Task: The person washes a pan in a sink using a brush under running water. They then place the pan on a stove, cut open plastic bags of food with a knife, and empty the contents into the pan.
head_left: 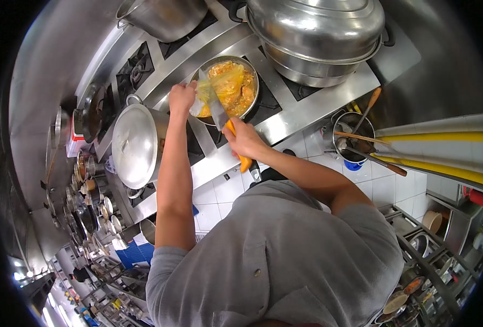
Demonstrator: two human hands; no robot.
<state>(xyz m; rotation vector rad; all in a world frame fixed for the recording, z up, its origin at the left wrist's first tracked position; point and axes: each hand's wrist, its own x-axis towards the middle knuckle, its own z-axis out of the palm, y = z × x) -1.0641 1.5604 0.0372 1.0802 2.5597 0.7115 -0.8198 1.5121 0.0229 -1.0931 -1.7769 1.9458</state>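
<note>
My left hand is closed on the gathered end of a clear plastic bag, held over the left side of a frying pan. The bag's yellow-stained part lies across the pan. Orange-yellow chunky food fills the pan, which sits on the stove. My right hand is wrapped around the yellow handle of a knife. Its broad blade points up and left, against or just above the bag; I cannot tell whether it touches. The pan's handle shows below my right hand.
A large lidded steel pot stands right of the pan, and another pot behind. Left of my left arm is a lidded pot. A metal bucket with long-handled utensils stands at right. Shelves of cookware lie behind me.
</note>
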